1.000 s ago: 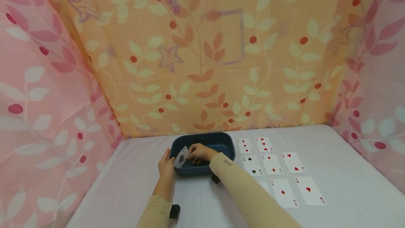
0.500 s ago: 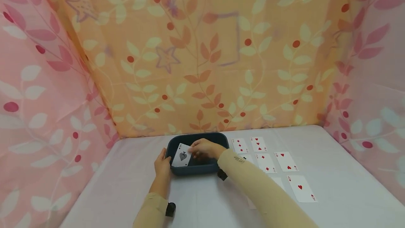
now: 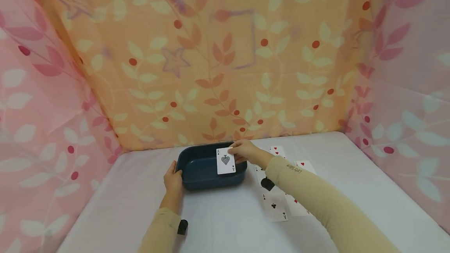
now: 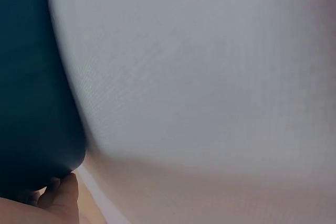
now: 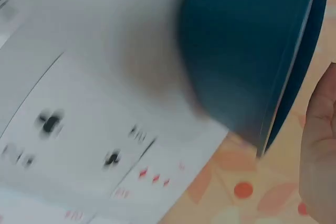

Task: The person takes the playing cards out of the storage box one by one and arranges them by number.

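An ace of spades (image 3: 225, 161) is pinched at its upper right edge by my right hand (image 3: 247, 152). The card hangs over the right part of a dark blue plastic tub (image 3: 211, 184), its face toward the head camera. My left hand (image 3: 173, 180) grips the tub's left end, thumb at the rim. From the left wrist, the tub (image 4: 31, 77) and part of that hand (image 4: 58, 203) show at the left. In the right wrist view my right hand (image 5: 320, 145) is cut off at the edge, and the tub's outer wall (image 5: 241, 51) is near; the held card is hidden there.
Face-up playing cards lie in rows right of the tub, partly covered by the right sleeve (image 3: 316, 190). Among them are an ace of clubs (image 3: 273, 206) and a heart card (image 3: 276, 150). A patterned cloth wall (image 3: 197, 100) stands behind the white table (image 3: 211, 225).
My right hand has lifted the ace of spades from the tub's left side and carried it rightward and up. The left hand keeps its grip on the tub. The head view has shifted slightly.
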Available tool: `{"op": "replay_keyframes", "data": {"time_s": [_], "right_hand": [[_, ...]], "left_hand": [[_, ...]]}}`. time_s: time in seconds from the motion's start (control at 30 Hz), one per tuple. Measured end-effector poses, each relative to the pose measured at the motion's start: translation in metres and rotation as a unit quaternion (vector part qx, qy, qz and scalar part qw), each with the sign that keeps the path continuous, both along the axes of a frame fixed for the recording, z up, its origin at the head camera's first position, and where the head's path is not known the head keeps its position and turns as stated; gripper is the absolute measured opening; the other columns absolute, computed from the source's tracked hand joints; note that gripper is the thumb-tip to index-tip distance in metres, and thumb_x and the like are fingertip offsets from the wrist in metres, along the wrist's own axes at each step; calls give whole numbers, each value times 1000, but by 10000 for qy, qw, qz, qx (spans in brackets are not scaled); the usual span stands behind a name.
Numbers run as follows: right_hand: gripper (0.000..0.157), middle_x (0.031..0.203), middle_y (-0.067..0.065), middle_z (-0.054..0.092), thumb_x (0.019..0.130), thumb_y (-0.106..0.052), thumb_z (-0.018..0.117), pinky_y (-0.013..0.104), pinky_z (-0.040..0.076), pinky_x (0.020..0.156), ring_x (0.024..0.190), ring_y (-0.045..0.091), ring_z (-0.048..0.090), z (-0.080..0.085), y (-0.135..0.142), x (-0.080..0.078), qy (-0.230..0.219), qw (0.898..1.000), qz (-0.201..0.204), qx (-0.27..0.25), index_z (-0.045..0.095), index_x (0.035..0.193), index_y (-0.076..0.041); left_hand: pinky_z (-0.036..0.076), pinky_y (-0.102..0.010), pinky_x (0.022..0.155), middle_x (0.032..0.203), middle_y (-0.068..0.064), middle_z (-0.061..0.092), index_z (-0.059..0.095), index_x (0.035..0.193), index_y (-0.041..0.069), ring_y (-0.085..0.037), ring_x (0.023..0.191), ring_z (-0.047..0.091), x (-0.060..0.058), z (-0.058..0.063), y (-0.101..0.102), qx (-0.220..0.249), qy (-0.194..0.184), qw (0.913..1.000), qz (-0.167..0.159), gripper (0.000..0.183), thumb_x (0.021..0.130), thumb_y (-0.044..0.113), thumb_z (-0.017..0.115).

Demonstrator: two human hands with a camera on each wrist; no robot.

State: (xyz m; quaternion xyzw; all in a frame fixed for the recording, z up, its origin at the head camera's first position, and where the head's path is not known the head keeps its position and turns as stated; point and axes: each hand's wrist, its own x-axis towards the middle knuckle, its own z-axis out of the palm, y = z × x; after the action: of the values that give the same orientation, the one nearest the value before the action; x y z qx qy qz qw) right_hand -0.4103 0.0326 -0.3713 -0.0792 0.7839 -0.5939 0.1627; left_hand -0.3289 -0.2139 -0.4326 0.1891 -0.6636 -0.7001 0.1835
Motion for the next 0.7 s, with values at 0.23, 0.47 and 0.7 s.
{"op": "replay_keyframes", "data": {"time_s": [0.23, 0.47, 0.7], "right_hand": [[20, 80, 6, 66, 91, -6, 65, 27, 54, 58, 63, 14, 63, 11, 34, 7, 202, 9997, 161, 48, 63, 109, 3], [31, 84, 9, 68, 92, -5, 63, 27, 54, 59, 68, 17, 65, 13, 60, 14, 229, 9995, 197, -113, 58, 119, 7], [36, 87, 11, 68, 92, -5, 63, 24, 52, 53, 64, 16, 62, 17, 84, 24, 75, 9996, -42, -287, 55, 124, 7]], "left_hand": [[19, -37, 116, 152, -20, 26, 27, 148, -6, -32, 142, 23, -2, 1, -1, 348, 130, 9993, 38, 55, 95, -13, 39], [17, -38, 117, 152, -22, 26, 28, 147, -6, -33, 143, 19, 0, -1, 3, 173, 108, 9998, 58, 55, 94, -12, 40], [17, -39, 117, 150, -22, 29, 31, 146, -6, -35, 143, 21, 2, 0, 3, -250, 56, 9996, 98, 54, 93, -11, 41]]}}
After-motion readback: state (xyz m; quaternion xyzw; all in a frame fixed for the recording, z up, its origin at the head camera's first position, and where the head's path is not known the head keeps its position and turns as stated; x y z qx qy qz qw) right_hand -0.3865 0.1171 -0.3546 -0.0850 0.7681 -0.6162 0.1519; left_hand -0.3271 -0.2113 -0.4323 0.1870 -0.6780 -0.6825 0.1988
